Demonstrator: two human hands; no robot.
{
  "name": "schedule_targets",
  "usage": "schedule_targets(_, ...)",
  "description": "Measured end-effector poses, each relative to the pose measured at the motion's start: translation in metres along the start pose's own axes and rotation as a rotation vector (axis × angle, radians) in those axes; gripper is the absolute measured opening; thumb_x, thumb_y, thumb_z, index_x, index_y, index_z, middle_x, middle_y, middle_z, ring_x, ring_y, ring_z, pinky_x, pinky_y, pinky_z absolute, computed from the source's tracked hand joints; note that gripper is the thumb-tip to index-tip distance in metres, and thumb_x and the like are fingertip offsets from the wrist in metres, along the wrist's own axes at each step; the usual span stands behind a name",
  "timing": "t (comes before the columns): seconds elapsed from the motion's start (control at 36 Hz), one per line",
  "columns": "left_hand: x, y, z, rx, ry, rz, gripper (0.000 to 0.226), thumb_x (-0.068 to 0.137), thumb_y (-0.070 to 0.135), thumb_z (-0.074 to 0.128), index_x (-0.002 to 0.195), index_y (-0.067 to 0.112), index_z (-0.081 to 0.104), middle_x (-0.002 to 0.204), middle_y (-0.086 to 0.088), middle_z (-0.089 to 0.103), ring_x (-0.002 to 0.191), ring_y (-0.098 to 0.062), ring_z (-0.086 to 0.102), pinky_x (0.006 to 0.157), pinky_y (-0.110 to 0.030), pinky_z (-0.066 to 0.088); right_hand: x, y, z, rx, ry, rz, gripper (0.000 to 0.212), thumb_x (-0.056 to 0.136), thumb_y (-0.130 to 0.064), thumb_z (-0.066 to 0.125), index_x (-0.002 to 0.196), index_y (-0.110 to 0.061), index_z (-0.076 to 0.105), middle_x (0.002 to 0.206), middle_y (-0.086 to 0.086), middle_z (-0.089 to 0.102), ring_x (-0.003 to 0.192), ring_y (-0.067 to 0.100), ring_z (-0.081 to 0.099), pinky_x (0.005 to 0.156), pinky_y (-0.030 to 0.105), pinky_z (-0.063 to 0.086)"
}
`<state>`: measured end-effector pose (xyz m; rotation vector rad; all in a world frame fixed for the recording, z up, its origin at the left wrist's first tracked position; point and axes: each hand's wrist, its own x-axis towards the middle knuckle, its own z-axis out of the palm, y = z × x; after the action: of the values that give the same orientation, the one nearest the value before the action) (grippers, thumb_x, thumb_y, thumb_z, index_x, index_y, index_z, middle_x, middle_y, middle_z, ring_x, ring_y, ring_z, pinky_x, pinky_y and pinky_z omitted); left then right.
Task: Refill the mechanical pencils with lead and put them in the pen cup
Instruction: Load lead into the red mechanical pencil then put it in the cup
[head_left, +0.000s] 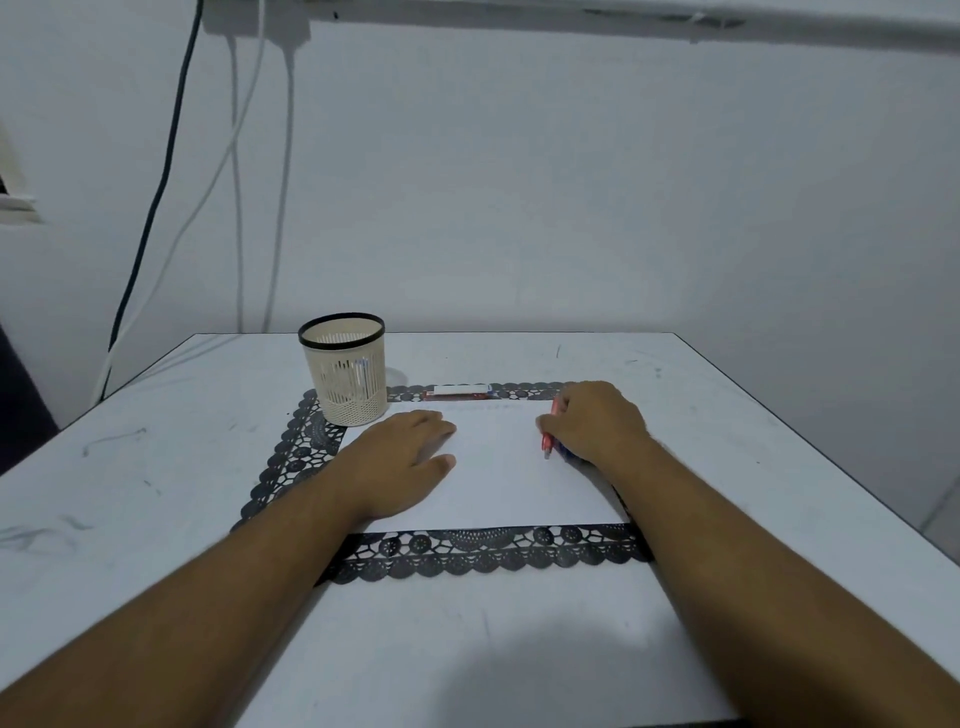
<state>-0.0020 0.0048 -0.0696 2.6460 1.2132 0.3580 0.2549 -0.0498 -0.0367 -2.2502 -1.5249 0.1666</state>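
A cream mesh pen cup (347, 370) with a black rim stands at the back left of a black lace mat (488, 553); a blue pencil shows through its mesh. A white sheet of paper (498, 478) lies on the mat. My left hand (410, 452) rests flat on the paper's left side, fingers apart, holding nothing. My right hand (595, 421) lies over a red mechanical pencil (548, 441) on the paper's right side, fingers curled on it; something blue peeks out under the palm. A small red and white lead case (457, 392) lies beyond the paper.
The white table (156, 493) carries dark scuff marks and meets a white wall at the back. Black and white cables (171, 171) hang down the wall at the left.
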Motion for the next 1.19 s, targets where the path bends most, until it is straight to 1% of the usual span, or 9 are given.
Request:
schedule_targets(0.22, -0.001, 0.002, 0.0, 0.011, 0.009, 0.009, 0.053, 0.105, 0.046, 0.047, 0.155, 0.026, 0.042, 0.163, 0.008, 0.034, 0.149, -0.013, 0.029, 0.118, -0.029, 0.024, -0.004, -0.008, 0.001, 0.054, 0.017, 0.032, 0.033, 0.085, -0.029, 0.066, 0.056, -0.021, 0.052, 0.061, -0.005, 0.057, 0.062, 0.016, 0.054, 0.056, 0.028, 0.038)
schedule_targets(0.31, -0.002, 0.001, 0.0, 0.006, 0.011, 0.007, 0.054, 0.105, 0.048, 0.047, 0.154, 0.027, 0.043, 0.163, 0.008, 0.034, 0.149, -0.013, 0.029, 0.119, -0.03, 0.025, -0.005, -0.009, -0.001, 0.134, 0.032, 0.044, 0.029, 0.085, -0.027, 0.064, 0.059, -0.019, 0.055, 0.06, -0.004, 0.063, 0.064, 0.019, 0.061, 0.06, 0.028, 0.045)
schedule_targets(0.61, -0.001, 0.0, 0.001, 0.013, 0.016, 0.011, 0.055, 0.105, 0.049, 0.046, 0.155, 0.027, 0.042, 0.164, 0.007, 0.034, 0.15, -0.014, 0.028, 0.12, -0.032, 0.024, -0.007, -0.012, 0.01, -0.025, 0.02, -0.017, 0.032, 0.078, -0.04, 0.07, 0.062, -0.018, 0.054, 0.067, -0.003, 0.058, 0.068, 0.022, 0.06, 0.053, 0.027, 0.034)
schedule_targets(0.69, -0.002, 0.001, 0.001, 0.019, 0.028, 0.026, 0.053, 0.105, 0.048, 0.047, 0.153, 0.026, 0.044, 0.162, 0.006, 0.035, 0.148, -0.015, 0.03, 0.118, -0.033, 0.027, -0.006, -0.013, 0.006, 0.108, 0.033, -0.049, 0.029, 0.082, -0.039, 0.07, 0.069, -0.015, 0.062, 0.071, 0.0, 0.067, 0.067, 0.02, 0.063, 0.059, 0.03, 0.045)
schedule_targets(0.75, -0.002, -0.001, 0.002, 0.016, 0.071, 0.027, 0.055, 0.104, 0.049, 0.048, 0.154, 0.028, 0.041, 0.165, 0.005, 0.029, 0.152, -0.016, 0.024, 0.121, -0.037, 0.027, -0.007, -0.013, 0.0, 0.289, 0.082, -0.118, 0.026, 0.087, -0.036, 0.071, 0.073, -0.015, 0.065, 0.072, -0.002, 0.069, 0.059, 0.013, 0.056, 0.055, 0.027, 0.041)
schedule_targets(0.83, -0.001, -0.003, 0.0, 0.0, 0.272, 0.079, 0.06, 0.101, 0.043, 0.056, 0.155, 0.024, 0.039, 0.164, 0.0, 0.029, 0.151, -0.018, 0.024, 0.121, -0.039, 0.03, -0.01, -0.015, -0.005, 0.476, 0.118, -0.25, 0.026, 0.091, -0.037, 0.073, 0.073, -0.019, 0.065, 0.065, -0.002, 0.063, 0.055, 0.01, 0.049, 0.053, 0.026, 0.037)
schedule_targets(1.0, 0.001, 0.006, -0.012, 0.122, 0.608, 0.269, 0.05, 0.092, 0.029, 0.068, 0.14, 0.019, 0.056, 0.139, -0.004, 0.055, 0.13, -0.026, 0.048, 0.11, -0.044, 0.039, -0.01, -0.023, 0.014, 0.444, -0.047, -0.435, 0.017, 0.095, -0.032, 0.072, 0.078, -0.029, 0.071, 0.062, -0.008, 0.058, 0.058, 0.007, 0.045, 0.061, 0.031, 0.034)
schedule_targets(1.11, -0.001, 0.012, -0.009, 0.204, 0.537, 0.319, 0.039, 0.089, 0.036, 0.073, 0.126, 0.026, 0.065, 0.117, 0.004, 0.068, 0.112, -0.021, 0.059, 0.097, -0.04, 0.042, -0.016, -0.033, 0.02, 0.539, -0.105, -0.492, 0.017, 0.096, -0.03, 0.072, 0.079, -0.026, 0.073, 0.06, -0.006, 0.055, 0.056, 0.005, 0.042, 0.058, 0.027, 0.032)
schedule_targets(1.19, -0.003, 0.015, -0.009, 0.165, 0.491, 0.252, 0.02, 0.094, 0.039, 0.068, 0.112, 0.03, 0.069, 0.093, 0.009, 0.072, 0.085, -0.019, 0.066, 0.068, -0.031, 0.041, -0.021, -0.04, 0.023, 0.64, -0.139, -0.472, 0.018, 0.097, -0.027, 0.07, 0.079, -0.023, 0.072, 0.067, -0.011, 0.063, 0.06, 0.0, 0.05, 0.059, 0.016, 0.036)
